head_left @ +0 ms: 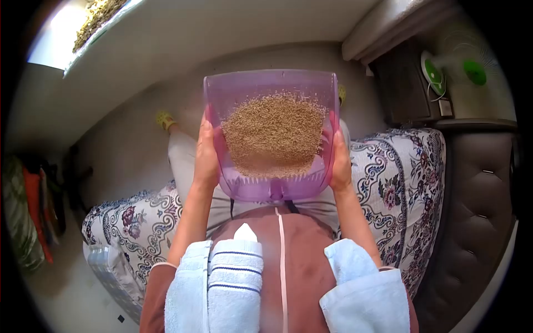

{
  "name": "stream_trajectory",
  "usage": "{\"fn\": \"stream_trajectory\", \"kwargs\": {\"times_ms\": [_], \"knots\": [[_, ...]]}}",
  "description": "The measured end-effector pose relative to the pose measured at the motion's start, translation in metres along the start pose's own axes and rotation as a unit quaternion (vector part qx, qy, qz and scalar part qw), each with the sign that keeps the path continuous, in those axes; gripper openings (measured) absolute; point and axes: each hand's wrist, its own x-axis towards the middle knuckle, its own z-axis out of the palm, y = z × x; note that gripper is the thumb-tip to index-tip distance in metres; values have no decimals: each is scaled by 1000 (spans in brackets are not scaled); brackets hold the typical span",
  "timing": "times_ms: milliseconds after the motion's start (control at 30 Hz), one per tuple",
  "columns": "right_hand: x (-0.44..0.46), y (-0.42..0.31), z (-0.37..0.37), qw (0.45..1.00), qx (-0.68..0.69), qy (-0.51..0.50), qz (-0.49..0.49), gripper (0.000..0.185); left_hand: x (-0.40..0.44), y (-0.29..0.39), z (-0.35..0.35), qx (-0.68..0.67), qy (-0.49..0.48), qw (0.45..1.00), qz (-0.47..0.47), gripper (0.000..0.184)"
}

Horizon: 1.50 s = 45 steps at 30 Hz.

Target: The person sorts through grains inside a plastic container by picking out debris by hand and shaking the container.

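A see-through purple dustpan [271,80] is held level in front of my body, its short stub and row of teeth facing me. Small brown grains [275,130] are spread over much of its inside. My left hand [207,155] grips the left side wall, and my right hand [340,164] grips the right one. Both sets of fingers are partly hidden under or behind the pan. A light blue towel [236,283] hangs over my shoulders, its two ends lying on my brown top.
I sit on a bed with a floral cover [388,188]; its dark padded headboard [483,216] stands at the right. A dark nightstand [402,83] with a green-and-white fan [433,75] is at upper right. Clothes [33,211] hang at far left.
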Motion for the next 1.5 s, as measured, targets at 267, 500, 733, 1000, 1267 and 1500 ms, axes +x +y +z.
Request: {"fn": "stream_trajectory", "kwargs": {"times_ms": [267, 500, 733, 1000, 1267, 1500], "knots": [[0, -56, 24, 996, -89, 2, 12, 52, -10, 63, 21, -46, 15, 997, -67, 56], [2, -13, 5, 999, -43, -1, -23, 53, -7, 42, 15, 26, 13, 1000, 6, 58], [-8, -16, 12, 997, 16, 26, 66, 49, -13, 15, 1, 1, 25, 996, -85, 56], [-7, -76, 44, 992, 3, -74, -104, 53, -28, 102, 29, -26, -16, 995, 100, 59], [1, 9, 1, 998, -10, 11, 57, 50, -8, 9, -2, 2, 35, 999, -29, 52], [-5, -87, 55, 992, -110, -35, -58, 53, -21, 60, 16, -75, 20, 997, -6, 54]]}}
